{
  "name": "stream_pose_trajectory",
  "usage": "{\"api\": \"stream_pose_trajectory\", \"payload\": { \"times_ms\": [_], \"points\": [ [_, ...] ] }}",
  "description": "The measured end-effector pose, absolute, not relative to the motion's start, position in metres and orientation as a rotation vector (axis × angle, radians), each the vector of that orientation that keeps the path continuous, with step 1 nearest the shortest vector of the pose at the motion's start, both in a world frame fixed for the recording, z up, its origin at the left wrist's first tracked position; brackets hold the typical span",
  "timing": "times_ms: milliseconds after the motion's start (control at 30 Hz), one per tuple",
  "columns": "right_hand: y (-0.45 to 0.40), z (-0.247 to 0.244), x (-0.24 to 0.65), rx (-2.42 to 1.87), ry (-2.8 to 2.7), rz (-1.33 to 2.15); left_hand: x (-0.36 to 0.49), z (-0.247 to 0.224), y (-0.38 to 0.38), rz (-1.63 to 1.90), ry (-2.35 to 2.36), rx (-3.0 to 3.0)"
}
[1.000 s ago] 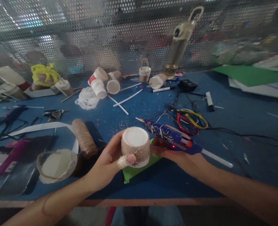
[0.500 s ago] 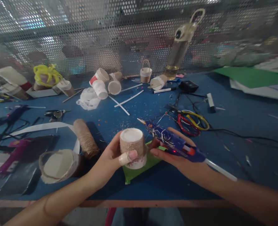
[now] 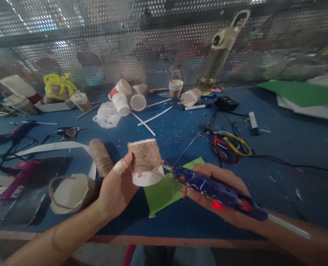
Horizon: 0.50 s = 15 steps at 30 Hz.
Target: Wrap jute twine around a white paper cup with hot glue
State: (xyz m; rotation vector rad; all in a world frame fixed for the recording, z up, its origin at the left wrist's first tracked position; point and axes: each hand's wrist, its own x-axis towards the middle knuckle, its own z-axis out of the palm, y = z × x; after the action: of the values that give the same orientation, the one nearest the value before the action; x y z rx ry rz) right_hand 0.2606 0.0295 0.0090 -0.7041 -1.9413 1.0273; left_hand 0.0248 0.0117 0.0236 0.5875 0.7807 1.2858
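My left hand (image 3: pixel 119 188) grips a paper cup (image 3: pixel 145 162) turned bottom-up, its upper part wound with brown twine and its white printed rim showing below. The thumb carries a light bandage and presses on the twine. In my right hand (image 3: pixel 222 184) is a blue glue gun (image 3: pixel 205 184), a red light glowing on it and a glue stick (image 3: pixel 288 225) jutting from its back. The metal nozzle points left, at the cup's right side by the lower edge of the twine; whether they touch I cannot tell. Beneath lies a green sheet (image 3: pixel 164 195).
Left are a twine roll (image 3: pixel 100 157), a twine-covered basket (image 3: pixel 72 194) and a purple glue gun (image 3: pixel 16 179). Scissors (image 3: pixel 233 147) and black cables (image 3: pixel 286 160) lie right. Behind stand paper cups (image 3: pixel 122 103), a small basket (image 3: pixel 176 88) and a bottle (image 3: pixel 215 62) against perforated metal.
The cup has tilted, showing its side instead of its base. The glue gun has swung down and its nozzle has come to the cup's right side.
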Motion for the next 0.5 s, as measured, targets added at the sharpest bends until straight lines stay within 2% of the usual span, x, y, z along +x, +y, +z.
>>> {"api": "stream_pose_trajectory", "payload": {
  "times_ms": [500],
  "points": [
    [0.0357,0.0074,0.2653,-0.675,-2.094,1.002,0.0227,0.0186,0.0100,1.332,0.815,0.737]
  ]
}}
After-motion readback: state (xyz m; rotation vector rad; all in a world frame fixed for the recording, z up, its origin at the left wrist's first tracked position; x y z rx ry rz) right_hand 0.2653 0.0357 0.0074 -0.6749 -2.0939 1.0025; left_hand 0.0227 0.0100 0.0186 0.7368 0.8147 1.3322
